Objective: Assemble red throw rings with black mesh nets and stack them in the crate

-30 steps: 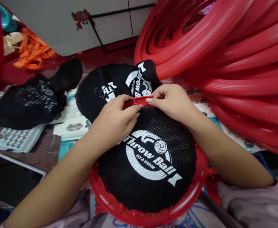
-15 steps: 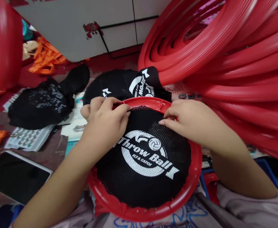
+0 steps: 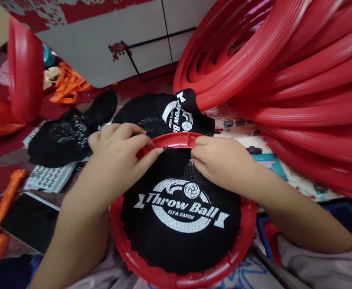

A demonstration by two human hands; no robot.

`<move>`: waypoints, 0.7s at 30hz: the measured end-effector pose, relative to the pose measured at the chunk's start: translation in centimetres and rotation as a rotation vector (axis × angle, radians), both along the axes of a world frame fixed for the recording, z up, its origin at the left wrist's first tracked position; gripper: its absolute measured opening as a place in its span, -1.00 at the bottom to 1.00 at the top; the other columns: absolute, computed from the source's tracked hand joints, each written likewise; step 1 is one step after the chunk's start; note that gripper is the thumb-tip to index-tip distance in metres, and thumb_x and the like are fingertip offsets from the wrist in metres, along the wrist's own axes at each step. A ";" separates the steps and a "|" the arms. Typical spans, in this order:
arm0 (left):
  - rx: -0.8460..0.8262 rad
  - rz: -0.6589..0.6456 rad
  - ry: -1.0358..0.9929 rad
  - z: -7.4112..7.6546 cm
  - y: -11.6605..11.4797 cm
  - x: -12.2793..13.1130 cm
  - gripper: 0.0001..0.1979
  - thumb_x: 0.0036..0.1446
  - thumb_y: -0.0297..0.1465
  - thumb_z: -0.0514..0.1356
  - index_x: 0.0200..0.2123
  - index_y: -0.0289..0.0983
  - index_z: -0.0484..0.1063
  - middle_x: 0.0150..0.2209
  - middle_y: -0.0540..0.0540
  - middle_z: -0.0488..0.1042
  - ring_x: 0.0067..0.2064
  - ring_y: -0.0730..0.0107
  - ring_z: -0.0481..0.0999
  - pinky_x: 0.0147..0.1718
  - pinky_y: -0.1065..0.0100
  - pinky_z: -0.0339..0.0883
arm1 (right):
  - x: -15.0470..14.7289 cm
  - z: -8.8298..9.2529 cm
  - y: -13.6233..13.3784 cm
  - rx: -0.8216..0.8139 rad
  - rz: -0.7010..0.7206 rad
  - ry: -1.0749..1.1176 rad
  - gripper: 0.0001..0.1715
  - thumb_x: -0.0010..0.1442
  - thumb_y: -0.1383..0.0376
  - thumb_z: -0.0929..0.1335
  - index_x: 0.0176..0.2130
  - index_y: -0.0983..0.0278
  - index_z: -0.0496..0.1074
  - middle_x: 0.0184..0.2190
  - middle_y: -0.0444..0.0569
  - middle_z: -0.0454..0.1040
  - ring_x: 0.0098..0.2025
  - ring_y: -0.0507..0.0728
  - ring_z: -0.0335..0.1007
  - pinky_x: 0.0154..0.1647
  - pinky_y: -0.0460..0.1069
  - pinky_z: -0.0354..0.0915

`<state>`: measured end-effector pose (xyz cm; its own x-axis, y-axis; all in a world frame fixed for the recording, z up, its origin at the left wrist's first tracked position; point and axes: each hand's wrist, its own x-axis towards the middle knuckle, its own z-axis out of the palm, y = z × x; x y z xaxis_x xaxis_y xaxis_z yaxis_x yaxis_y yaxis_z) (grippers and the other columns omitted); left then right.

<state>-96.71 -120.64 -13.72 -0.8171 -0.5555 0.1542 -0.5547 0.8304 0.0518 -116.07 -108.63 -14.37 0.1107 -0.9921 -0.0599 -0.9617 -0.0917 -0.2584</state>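
A red plastic ring (image 3: pixel 242 241) rests over my lap, with a round black mesh cloth (image 3: pixel 176 251) stretched across it. White "Throw Ball" print marks the cloth. Along the far rim, my left hand (image 3: pixel 118 154) grips the ring, its thumb pressed on the cloth's edge by the rim. Close by on the right, my right hand (image 3: pixel 220 160) has its fingers curled and pinches the same far edge of the cloth. A dark gap shows between cloth and rim between the two hands. The right fingertips are partly hidden.
More black printed cloths (image 3: pixel 145 106) lie beyond the ring, and another dark cloth pile (image 3: pixel 60 138) at left. Large red hoops (image 3: pixel 284 86) are stacked at right. On the left are a tray of small metal pieces (image 3: pixel 47 178), a black tablet-like panel (image 3: pixel 29 222) and orange parts (image 3: pixel 69 84).
My right hand has moved left along the far rim, closer to my left hand, and its fingers have closed on the cloth's edge. The ring and its print have turned slightly.
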 end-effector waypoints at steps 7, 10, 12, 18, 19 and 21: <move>0.440 -0.258 0.044 -0.1 -1.0 -3.8 -0.86 0.15 -0.34 0.19 -0.37 -0.27 0.52 -0.09 -0.11 0.45 -0.05 0.25 0.45 -0.04 0.21 0.33 | -0.2 -0.1 -0.4 -0.031 -0.122 -0.157 -0.86 0.16 0.43 0.31 -0.35 0.29 0.48 -0.36 -0.04 0.51 -0.30 0.13 0.38 -0.33 0.00 0.05; 0.527 -0.217 0.097 0.0 -1.3 -4.2 -0.86 0.10 -0.39 0.22 -0.48 -0.28 0.49 -0.14 -0.08 0.48 -0.11 0.31 0.48 -0.11 0.28 0.33 | -0.4 -0.2 -0.7 0.001 -0.195 -0.262 -0.93 0.14 0.42 0.36 -0.37 0.30 0.48 -0.37 -0.05 0.51 -0.32 0.10 0.36 -0.33 -0.03 0.07; 0.578 -0.212 0.146 -0.2 -1.5 -4.1 -0.85 0.10 -0.38 0.22 -0.49 -0.29 0.47 -0.13 -0.08 0.49 -0.08 0.30 0.48 -0.07 0.26 0.32 | -0.7 -0.4 -0.9 -0.039 -0.221 -0.364 -0.97 0.13 0.39 0.40 -0.38 0.30 0.48 -0.38 -0.09 0.52 -0.34 0.07 0.35 -0.34 -0.05 0.07; 0.794 -0.071 0.365 -2.1 -2.1 -3.7 -0.85 0.10 -0.35 0.22 -0.47 -0.30 0.41 -0.11 -0.14 0.50 -0.11 0.26 0.50 -0.09 0.21 0.35 | -1.4 -1.2 -1.3 -0.176 -0.261 -0.556 -0.93 0.10 0.43 0.40 -0.40 0.29 0.51 -0.43 -0.15 0.51 -0.36 0.02 0.34 -0.34 -0.10 0.10; 0.788 -0.058 0.376 -2.4 -2.0 -3.7 -0.85 0.10 -0.36 0.21 -0.47 -0.29 0.41 -0.12 -0.14 0.50 -0.12 0.26 0.50 -0.12 0.23 0.36 | -1.4 -1.3 -1.3 -0.197 -0.265 -0.555 -0.91 0.09 0.44 0.39 -0.38 0.29 0.51 -0.43 -0.15 0.50 -0.37 0.01 0.34 -0.35 -0.10 0.10; 0.742 -0.048 0.383 -2.7 -1.8 -3.8 -0.86 0.08 -0.37 0.21 -0.48 -0.29 0.40 -0.16 -0.13 0.51 -0.15 0.27 0.50 -0.16 0.25 0.36 | -1.5 -1.5 -1.3 -0.231 -0.265 -0.552 -0.87 0.08 0.47 0.37 -0.34 0.29 0.51 -0.44 -0.15 0.48 -0.38 0.01 0.33 -0.35 -0.10 0.10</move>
<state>-100.56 -122.47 -16.39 -0.8079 -0.5884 0.0340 -0.3525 0.5286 0.7722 -117.56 -109.96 -15.90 -0.1857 -0.9706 0.1533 -0.6908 0.0181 -0.7228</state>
